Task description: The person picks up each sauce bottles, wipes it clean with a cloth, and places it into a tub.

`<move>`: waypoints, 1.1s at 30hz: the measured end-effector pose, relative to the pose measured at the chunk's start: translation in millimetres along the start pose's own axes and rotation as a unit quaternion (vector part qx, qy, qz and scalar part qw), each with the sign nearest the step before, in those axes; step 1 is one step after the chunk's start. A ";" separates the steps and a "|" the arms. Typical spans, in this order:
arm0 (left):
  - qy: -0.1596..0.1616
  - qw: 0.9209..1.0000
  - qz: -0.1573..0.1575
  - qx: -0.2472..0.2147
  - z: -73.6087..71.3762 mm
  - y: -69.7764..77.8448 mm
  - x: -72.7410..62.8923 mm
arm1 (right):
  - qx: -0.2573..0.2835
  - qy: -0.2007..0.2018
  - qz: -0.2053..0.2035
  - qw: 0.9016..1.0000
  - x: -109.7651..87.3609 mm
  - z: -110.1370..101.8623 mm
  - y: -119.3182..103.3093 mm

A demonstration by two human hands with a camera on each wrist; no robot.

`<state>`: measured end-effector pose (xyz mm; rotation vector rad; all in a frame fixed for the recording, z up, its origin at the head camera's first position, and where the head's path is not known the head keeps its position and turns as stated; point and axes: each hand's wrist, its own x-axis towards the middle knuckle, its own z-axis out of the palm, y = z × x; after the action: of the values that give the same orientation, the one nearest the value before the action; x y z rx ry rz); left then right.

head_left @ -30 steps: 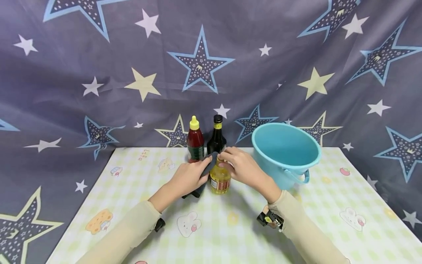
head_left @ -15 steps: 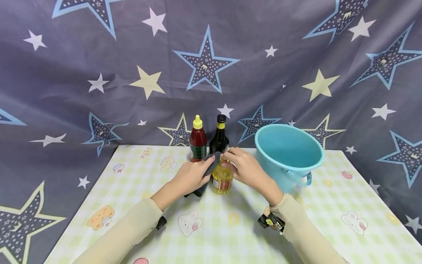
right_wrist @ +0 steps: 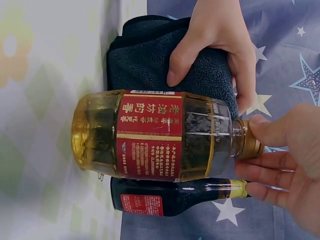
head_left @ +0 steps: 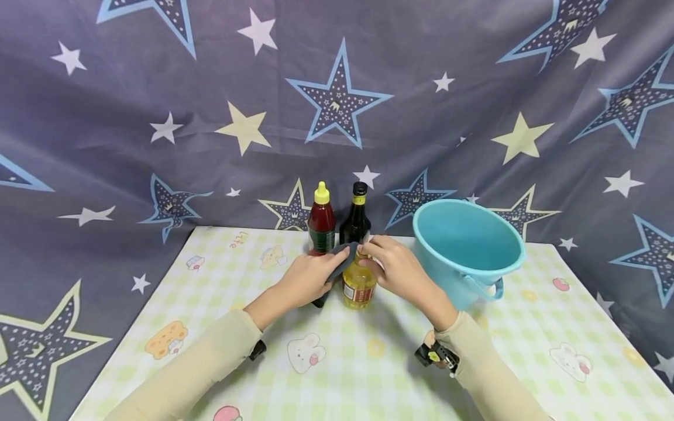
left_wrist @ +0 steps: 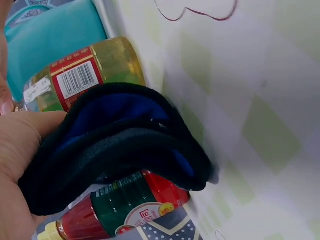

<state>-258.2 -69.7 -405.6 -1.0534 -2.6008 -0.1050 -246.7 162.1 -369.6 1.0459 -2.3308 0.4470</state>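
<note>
"What could go wrong, left to right?"

"The left hand [head_left: 310, 278] pinches a folded, dark grey-blue plush cloth [head_left: 343, 266]; a wide sweep could knock the red sauce bottle with the yellow nozzle [head_left: 322, 222] or the glossy black long-necked bottle [head_left: 356, 225], both standing just behind."

"And further right?"

"The right hand [head_left: 397, 269] pinches the gold cap [right_wrist: 251, 142] of a squat, see-through bottle of yellow oil [head_left: 360, 287]. Steadied only at the top, it could tip if pushed low down. The round light-blue plastic bucket [head_left: 454, 287] is near enough to bump."

"How does the cloth look?"

"Thick and doubled over (brighter blue shows inside), left of the oil; whether they touch is hard to tell."

"And the oil?"

"Upright, red-labelled, on the pale green checked tablecloth [head_left: 353, 374], in front of the black bottle."
</note>
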 end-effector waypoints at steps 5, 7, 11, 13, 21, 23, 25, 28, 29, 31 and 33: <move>0.029 0.998 0.034 0.052 -2.5 -3.0 -4.5 | 0.004 0.000 -0.007 1.000 -0.2 0.4 -2.7; 0.034 0.995 0.051 0.076 -3.6 -4.0 -6.3 | 0.004 -0.001 -0.008 1.000 -1.6 0.4 -4.3; 0.049 0.989 0.079 0.116 -4.6 -5.9 -6.1 | 0.000 0.000 -0.002 1.000 -3.7 -0.8 -5.0; 0.057 0.986 0.086 0.129 -4.3 -6.8 -5.3 | 0.000 -0.001 0.003 1.000 -4.5 -1.4 -3.8; 0.072 0.983 0.077 0.151 0.5 -17.4 -8.9 | 0.003 0.006 0.002 1.000 -4.2 -2.6 -2.3; 0.071 0.983 0.072 0.152 0.7 -19.7 -9.2 | 0.002 0.006 0.000 1.000 -3.2 -3.1 -1.9; 0.066 0.985 0.067 0.143 1.0 -20.8 -10.1 | 0.003 0.005 -0.002 1.000 -2.5 -3.3 -1.8; 0.051 0.991 0.047 0.114 1.8 -20.2 -11.7 | 0.005 0.003 0.000 1.000 -1.2 -2.7 -1.8; 0.042 0.993 0.037 0.100 2.5 -19.6 -12.3 | 0.006 0.004 0.000 1.000 -0.8 -2.5 -1.7; 0.018 0.998 0.013 0.061 4.3 -17.4 -13.6 | 0.007 0.004 0.002 1.000 -0.4 -1.7 -1.7; -0.018 0.999 -0.013 0.025 7.5 -15.1 -15.4 | 0.008 0.000 0.004 1.000 -1.0 -0.6 -1.9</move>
<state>-260.3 -89.5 -416.9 -1.0132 -2.6358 -0.0263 -244.5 161.8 -369.6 1.0457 -2.3355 0.4693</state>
